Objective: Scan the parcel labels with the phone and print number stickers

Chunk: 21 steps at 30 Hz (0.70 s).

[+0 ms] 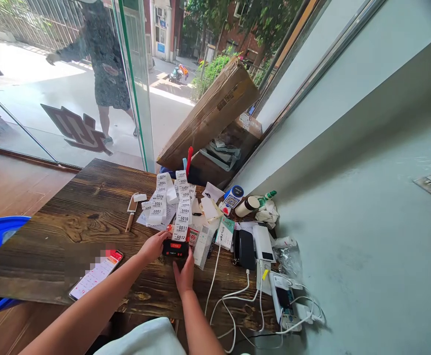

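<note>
A small black label printer point(170, 252) with an orange-red panel is held between my two hands at the table's near side. The fingers of my left hand point(153, 248) grip its left edge. My right hand point(184, 275) is closed against its right edge and near side. A long strip of white numbered labels point(183, 217) runs from the printer away from me, with 6012 nearest. Another labels strip point(157, 209) lies curled to its left, over papers. Just beyond the printer, red packaging point(193, 235) shows partly beneath the strip.
On the dark wooden table point(89, 207) lie a phone point(97, 275), a peeler-like tool point(130, 213), a black pouch point(244, 249) and a white power bank point(263, 242). White cables reach a power strip point(280, 291). Cardboard boxes point(211, 113) lean beyond; a person point(104, 64) walks outside the glass.
</note>
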Tool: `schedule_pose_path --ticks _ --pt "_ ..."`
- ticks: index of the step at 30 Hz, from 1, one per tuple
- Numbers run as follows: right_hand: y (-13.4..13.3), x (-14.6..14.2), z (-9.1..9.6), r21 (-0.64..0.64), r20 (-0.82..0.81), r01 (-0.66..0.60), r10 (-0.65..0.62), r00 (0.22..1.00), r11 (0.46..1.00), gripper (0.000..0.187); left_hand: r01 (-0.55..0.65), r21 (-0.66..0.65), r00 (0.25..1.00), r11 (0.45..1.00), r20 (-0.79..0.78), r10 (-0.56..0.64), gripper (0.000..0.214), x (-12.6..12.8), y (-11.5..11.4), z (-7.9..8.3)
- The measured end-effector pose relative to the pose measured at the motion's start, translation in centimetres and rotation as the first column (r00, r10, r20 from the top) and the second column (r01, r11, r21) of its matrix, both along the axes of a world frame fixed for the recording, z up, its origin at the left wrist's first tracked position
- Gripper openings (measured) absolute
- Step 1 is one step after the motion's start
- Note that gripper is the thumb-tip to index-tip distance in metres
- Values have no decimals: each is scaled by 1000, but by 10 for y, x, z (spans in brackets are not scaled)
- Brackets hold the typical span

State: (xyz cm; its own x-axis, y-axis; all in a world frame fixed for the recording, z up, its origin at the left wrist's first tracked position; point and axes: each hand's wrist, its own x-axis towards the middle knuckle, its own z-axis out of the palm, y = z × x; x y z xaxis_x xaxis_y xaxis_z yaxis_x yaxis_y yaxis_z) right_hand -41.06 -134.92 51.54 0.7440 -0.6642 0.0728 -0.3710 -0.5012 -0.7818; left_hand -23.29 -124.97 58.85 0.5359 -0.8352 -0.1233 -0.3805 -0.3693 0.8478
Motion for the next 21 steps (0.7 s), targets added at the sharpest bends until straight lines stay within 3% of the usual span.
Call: schedule_pose_path --ticks 6,10,13,17,21 --pt "6 -14 -24 -36 -34 -46 44 998 998 71 10 -10 1000 1000 -4 -10 30 -2 2 0" --pt "5 -16 -32 -90 -32 -67 64 997 994 64 -156 29 986 987 60 155 47 -24 22 -1" --pt "6 -18 -40 -139 -13 -65 63 998 988 59 -317 47 943 947 124 309 40 -52 58 -6" --pt "12 -17 -49 -220 56 -1 14 998 975 59 -439 38 884 898 197 424 33 -80 123 -23" --pt "11 6 -25 -83 166 195 -179 970 977 56 -507 -12 825 862 286 488 30 -80 184 -45"
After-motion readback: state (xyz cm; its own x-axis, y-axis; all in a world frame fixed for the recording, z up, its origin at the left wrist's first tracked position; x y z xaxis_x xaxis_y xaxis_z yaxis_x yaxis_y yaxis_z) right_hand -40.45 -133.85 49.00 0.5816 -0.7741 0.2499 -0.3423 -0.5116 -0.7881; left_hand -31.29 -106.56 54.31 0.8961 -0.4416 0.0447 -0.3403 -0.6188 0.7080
